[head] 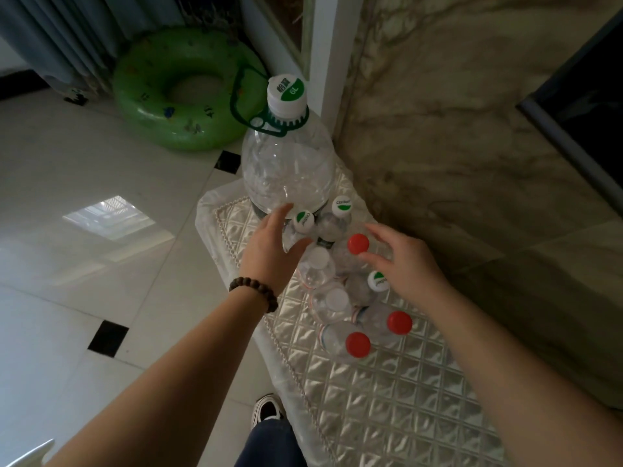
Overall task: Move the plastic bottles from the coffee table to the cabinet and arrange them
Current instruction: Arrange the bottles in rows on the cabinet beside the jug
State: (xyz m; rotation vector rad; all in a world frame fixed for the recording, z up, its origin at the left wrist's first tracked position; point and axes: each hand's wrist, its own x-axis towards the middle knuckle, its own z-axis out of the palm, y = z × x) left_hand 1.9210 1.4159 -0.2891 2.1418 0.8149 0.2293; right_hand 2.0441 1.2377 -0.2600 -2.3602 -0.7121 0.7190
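A big clear 6L bottle (288,163) with a white-and-green cap stands at the far end of the cabinet top (387,399), which wears a quilted silver cover. In front of it stand several small clear bottles: white-and-green caps (303,221) (341,206) (377,281), plain white caps (318,261) (337,299), red caps (358,243) (399,322) (358,344). My left hand (269,251) is open beside the bottle with the nearest white-and-green cap, fingers spread at its left side. My right hand (401,261) is open, fingertips beside the farthest red-capped bottle.
A green inflatable swim ring (182,92) leans on the floor by grey curtains at the back left. A marble wall (472,129) runs along the cabinet's right side, with a dark screen (580,106) on it. Pale glossy floor tiles lie to the left; my shoe (268,409) shows below.
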